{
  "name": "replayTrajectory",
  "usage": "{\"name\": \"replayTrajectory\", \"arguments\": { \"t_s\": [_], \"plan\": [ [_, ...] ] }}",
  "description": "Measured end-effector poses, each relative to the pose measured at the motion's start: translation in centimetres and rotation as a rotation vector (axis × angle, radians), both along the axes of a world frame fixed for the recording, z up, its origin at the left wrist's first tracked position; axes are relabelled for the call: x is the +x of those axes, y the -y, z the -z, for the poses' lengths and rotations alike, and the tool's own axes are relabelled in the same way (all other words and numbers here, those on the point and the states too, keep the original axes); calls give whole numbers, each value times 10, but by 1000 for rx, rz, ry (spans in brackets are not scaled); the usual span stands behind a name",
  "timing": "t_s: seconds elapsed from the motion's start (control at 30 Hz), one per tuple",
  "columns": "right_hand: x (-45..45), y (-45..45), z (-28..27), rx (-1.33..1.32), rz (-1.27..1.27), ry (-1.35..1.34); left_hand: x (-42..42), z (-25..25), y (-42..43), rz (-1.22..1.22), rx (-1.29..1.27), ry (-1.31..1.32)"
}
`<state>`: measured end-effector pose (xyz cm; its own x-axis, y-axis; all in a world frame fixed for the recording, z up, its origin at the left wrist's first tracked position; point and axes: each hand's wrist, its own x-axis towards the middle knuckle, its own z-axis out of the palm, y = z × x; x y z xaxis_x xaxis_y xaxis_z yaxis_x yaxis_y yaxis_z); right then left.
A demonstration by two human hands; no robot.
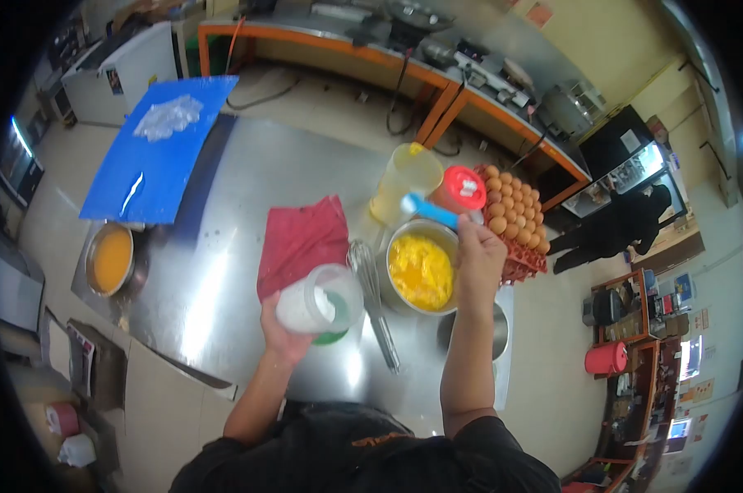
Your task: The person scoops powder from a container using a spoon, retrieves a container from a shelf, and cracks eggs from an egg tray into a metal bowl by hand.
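My left hand [285,333] is wrapped round a clear plastic tub [339,292] of white powder, tilted on its side. Between the fingers of my right hand [480,259] is a blue measuring spoon [433,213], raised over the far rim of a metal pot [390,289]. White stuff shows at the spoon's tip. Cracked eggs [421,267] with yellow yolks lie in the pot. A whisk [373,304] rests on the steel table between the tub and the pot. Partly under the tub is a green lid [330,337].
A red cloth [302,242], a clear jug [408,177], a red-lidded container [465,189] and stacked egg trays [515,209] stand around the pot. At the left are a bowl of orange liquid [111,259] and a blue board [154,156]. A person in black [618,222] stands at the right.
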<state>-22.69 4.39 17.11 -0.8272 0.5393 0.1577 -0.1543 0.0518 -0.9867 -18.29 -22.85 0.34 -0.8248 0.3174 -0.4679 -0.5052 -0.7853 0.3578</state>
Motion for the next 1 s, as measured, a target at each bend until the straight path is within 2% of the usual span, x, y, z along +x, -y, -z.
{"name": "replayTrajectory", "arguments": {
  "t_s": [0.03,0.1,0.17,0.27,0.37,0.4,0.5,0.57,0.63,0.7,0.73,0.83,0.87,0.9,0.97,1.0],
  "plan": [
    [-15,-8,-9,4,54,-107,1,1,1,-18,-3,5],
    [-49,-19,-16,244,226,-206,8,-8,4,-15,-18,-13],
    [-92,-39,10,502,322,-337,13,-3,14,-1,25,-6],
    [-137,-69,86,1286,352,-144,24,8,21,13,36,36],
    [-115,-61,84,963,418,-286,30,-2,22,27,-67,69],
    [-87,-46,62,735,341,-250,36,-4,23,51,-80,52],
    [-10,-27,54,332,165,-179,53,-1,15,139,-87,44],
    [64,-19,39,284,-28,-42,62,10,3,196,-31,50],
    [125,-19,32,398,-153,-79,75,2,-24,263,-7,103],
    [177,-30,26,475,-294,69,91,-12,-56,326,-29,157],
    [199,-39,25,515,-373,144,101,-15,-73,407,-36,99],
    [256,-49,35,765,-226,22,135,-20,-127,509,61,277],
    [278,-58,39,788,-223,74,149,-3,-137,598,227,199],
    [300,-66,45,683,-199,67,160,23,-147,679,397,117],
    [343,-80,63,472,-171,51,190,43,-168,720,615,142],
    [366,-85,63,389,-152,87,203,44,-177,679,663,255]
  ]
}}
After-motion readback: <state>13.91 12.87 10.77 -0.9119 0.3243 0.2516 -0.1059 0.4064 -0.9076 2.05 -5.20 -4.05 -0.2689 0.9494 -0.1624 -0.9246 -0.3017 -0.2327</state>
